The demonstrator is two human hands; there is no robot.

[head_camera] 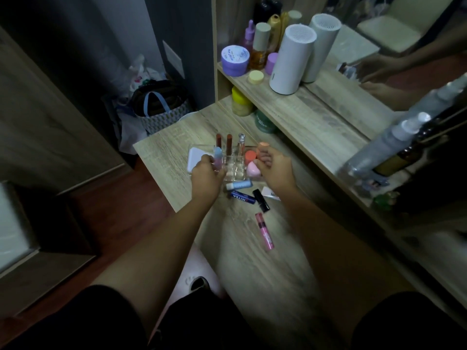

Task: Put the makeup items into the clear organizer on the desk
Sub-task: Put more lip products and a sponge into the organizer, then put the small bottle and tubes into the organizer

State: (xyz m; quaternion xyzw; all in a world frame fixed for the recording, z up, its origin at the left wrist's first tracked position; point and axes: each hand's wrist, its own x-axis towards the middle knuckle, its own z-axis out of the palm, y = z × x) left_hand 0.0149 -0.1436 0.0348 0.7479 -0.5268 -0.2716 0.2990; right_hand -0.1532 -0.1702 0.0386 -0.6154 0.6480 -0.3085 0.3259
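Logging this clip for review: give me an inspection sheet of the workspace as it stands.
Surface: wood-grain desk, dim light.
Job's things: clear organizer holds two red tubes and sponges; blue-white tube, Nivea stick, black tube and pink tube lie loose.
Clutter: bottles and jars on shelf; white cylinder.
Hands: left hand holds pastel tube at the organizer; right hand fingers hold peach sponge.
Cables: nothing seen.
Surroundings: mirror, bags on floor.
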